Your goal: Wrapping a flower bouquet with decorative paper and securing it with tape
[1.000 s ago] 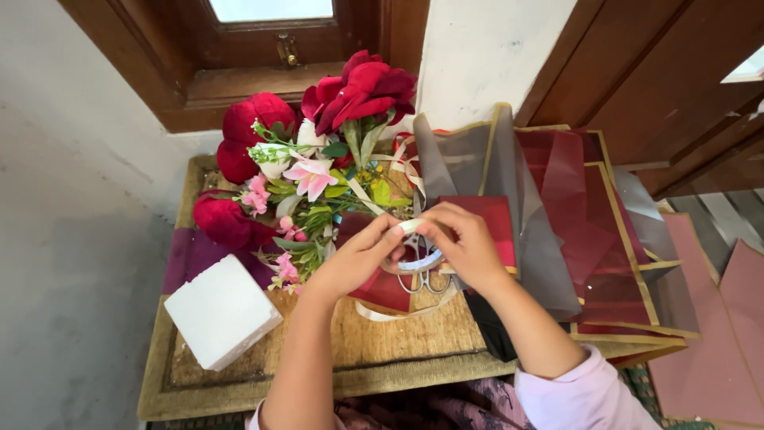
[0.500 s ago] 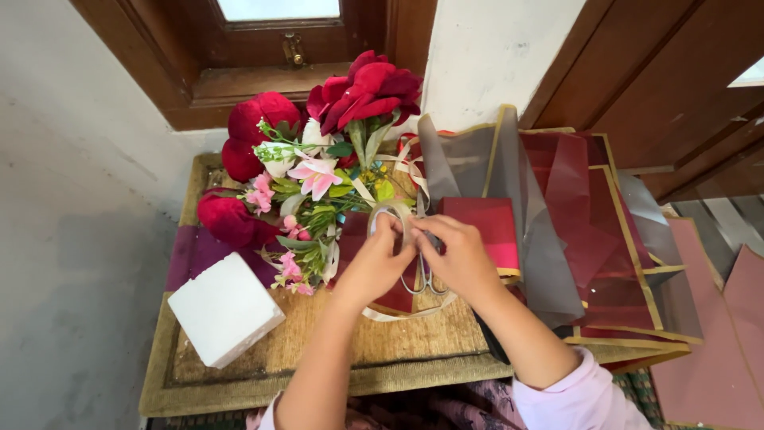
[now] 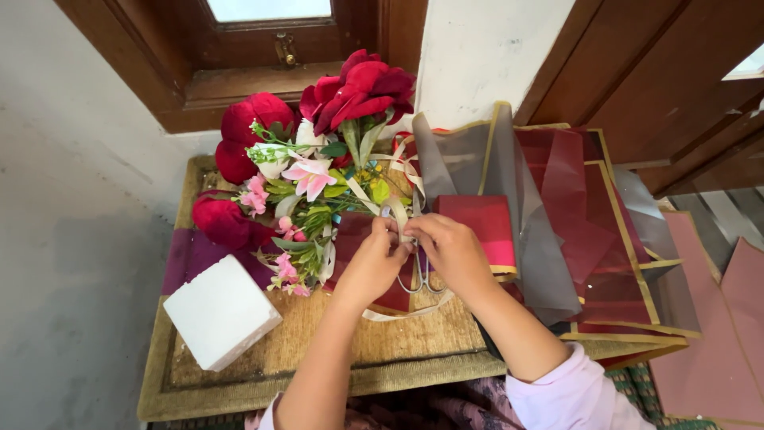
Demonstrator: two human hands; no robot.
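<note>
Hands meeting at centre of a low wooden table (image 3: 239,390) w/ woven top. No real container in view; the table carries a bouquet (image 3: 310,171) of red, pink & white flowers at upper left, a white foam block (image 3: 221,312) at lower left, and a stack of dark red & grey wrapping sheets (image 3: 573,215) w/ gold edges at right. Left hand (image 3: 372,261): fingers curled, tips pinched on a cream ribbon (image 3: 398,211) just below the flower stems. Right hand (image 3: 450,248): fingers bent, closed on the same ribbon, fingertips touching the left hand's. Scissors (image 3: 422,275) lie on the table under the hands, partly hidden. Both forearms reach up from bottom edge, converging; right one has a pink sleeve (image 3: 569,394).
</note>
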